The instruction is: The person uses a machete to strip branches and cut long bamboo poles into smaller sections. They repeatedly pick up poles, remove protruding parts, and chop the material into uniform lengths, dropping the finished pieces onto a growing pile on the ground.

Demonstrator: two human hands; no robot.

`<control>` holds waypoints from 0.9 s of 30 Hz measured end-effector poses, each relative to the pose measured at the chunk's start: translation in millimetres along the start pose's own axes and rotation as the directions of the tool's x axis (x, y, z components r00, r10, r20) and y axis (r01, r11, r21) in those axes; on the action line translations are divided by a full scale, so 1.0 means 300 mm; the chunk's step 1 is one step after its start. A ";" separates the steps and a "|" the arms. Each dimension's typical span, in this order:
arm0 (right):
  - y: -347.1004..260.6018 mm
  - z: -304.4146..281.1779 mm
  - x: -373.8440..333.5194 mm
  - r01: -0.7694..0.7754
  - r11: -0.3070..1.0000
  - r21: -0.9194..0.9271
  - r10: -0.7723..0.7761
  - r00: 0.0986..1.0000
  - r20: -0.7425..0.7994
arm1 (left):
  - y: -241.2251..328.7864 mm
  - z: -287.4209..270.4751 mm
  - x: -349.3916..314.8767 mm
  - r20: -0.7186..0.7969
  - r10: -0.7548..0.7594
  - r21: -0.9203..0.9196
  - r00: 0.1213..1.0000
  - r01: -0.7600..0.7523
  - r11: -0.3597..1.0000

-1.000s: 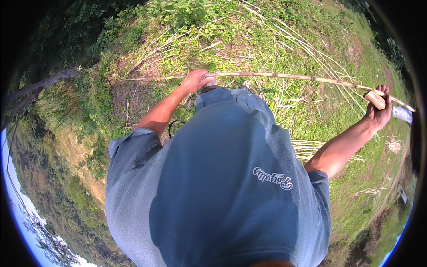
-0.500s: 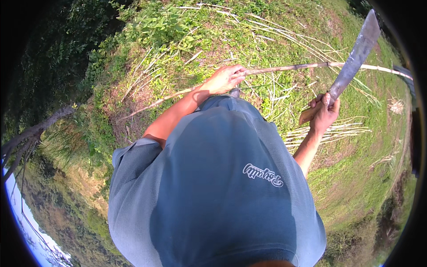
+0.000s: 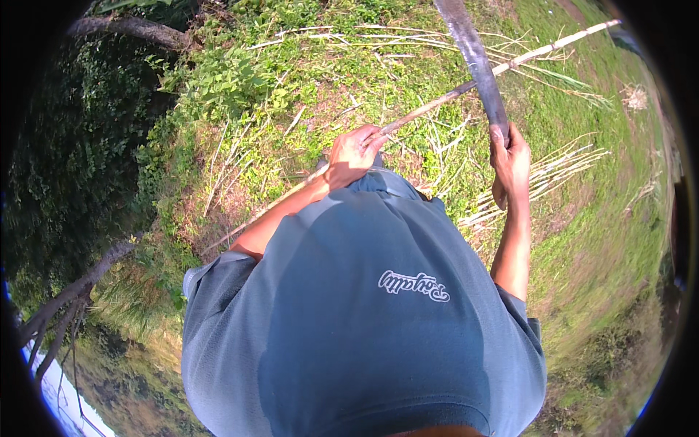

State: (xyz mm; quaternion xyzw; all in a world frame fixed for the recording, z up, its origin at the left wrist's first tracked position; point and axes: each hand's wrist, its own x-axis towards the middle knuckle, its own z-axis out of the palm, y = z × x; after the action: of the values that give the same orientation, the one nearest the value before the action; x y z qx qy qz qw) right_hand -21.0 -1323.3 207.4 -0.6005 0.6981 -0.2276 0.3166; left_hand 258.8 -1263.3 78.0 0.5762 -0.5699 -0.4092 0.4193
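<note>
A long, thin cane stalk (image 3: 429,104) slants across in front of me, its far end up at the right and its other end behind my left forearm. My left hand (image 3: 354,154) is closed around it near its middle. In my right hand (image 3: 512,164) is a machete (image 3: 477,62) with a broad, dark grey blade, gripped by its handle. The blade points away from me and crosses over the stalk; I cannot tell whether the two touch. The blade's tip runs out at the top edge of the picture.
Cut stalks (image 3: 542,182) lie in a pile on the grass to the right. More loose stalks (image 3: 408,40) are strewn on the ground ahead. Leafy weeds (image 3: 229,76) grow at the left, beside dark bushes. Bare branches (image 3: 69,306) reach in at the lower left.
The machete has swung leftward and now lies across the stalk. The stalk's far end has tilted up and away. My left hand keeps its hold and has shifted slightly left.
</note>
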 end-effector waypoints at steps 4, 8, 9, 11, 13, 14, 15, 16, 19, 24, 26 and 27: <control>-0.015 0.037 -0.034 0.031 0.993 -0.115 -0.028 0.999 0.028 | 0.033 -0.002 0.011 -0.069 0.062 0.018 0.996 -0.061 0.998; -0.081 -0.033 0.058 0.038 0.998 0.054 -0.027 0.983 -0.180 | 0.030 0.014 -0.005 -0.153 0.094 0.062 0.984 -0.085 0.994; -0.092 -0.026 0.054 0.031 0.999 0.028 -0.027 0.993 -0.117 | 0.032 0.017 -0.001 -0.157 0.106 0.069 0.982 -0.096 0.993; -0.127 0.002 0.024 0.020 0.999 -0.029 -0.020 1.000 0.010 | 0.038 0.021 0.005 -0.164 0.130 0.082 0.978 -0.117 0.990; -0.120 0.018 0.019 0.156 0.935 -0.320 -0.133 0.987 0.093 | 0.027 0.018 0.003 -0.144 0.119 0.098 0.982 -0.106 0.990; -0.125 0.014 0.020 0.028 0.990 -0.138 -0.017 0.997 0.081 | 0.019 0.010 -0.007 -0.135 0.119 0.109 0.984 -0.104 0.989; -0.127 0.008 0.022 -0.104 0.993 0.049 0.099 0.991 0.093 | 0.014 0.005 -0.012 -0.126 0.118 0.121 0.985 -0.102 0.987; -0.078 -0.010 0.079 -0.002 0.999 -0.047 0.001 0.999 -0.040 | 0.009 0.002 0.002 -0.153 0.179 0.137 0.972 -0.158 0.978; -0.100 -0.054 0.143 -0.002 0.996 -0.091 -0.012 0.987 -0.162 | 0.058 -0.009 -0.007 -0.044 -0.003 0.031 0.999 0.005 1.000; -0.040 0.065 0.076 0.061 0.997 -0.056 -0.055 0.994 0.096 | 0.033 -0.008 0.007 0.157 0.004 0.014 0.988 -0.006 1.000; -0.030 0.085 0.046 -0.025 0.995 0.097 0.018 0.997 0.073 | 0.026 -0.027 -0.002 0.223 0.000 -0.078 0.975 0.018 0.997; -0.063 0.070 0.046 -0.037 0.976 0.214 0.032 0.999 0.027 | 0.028 -0.039 -0.012 0.258 -0.005 -0.122 0.966 0.037 0.992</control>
State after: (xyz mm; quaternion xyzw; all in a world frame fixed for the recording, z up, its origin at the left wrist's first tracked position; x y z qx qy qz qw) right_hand 6.0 -1338.9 203.6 -0.5533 0.6762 -0.2889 0.3914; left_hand 267.2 -1259.5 89.6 0.4965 -0.5865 -0.5201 0.3728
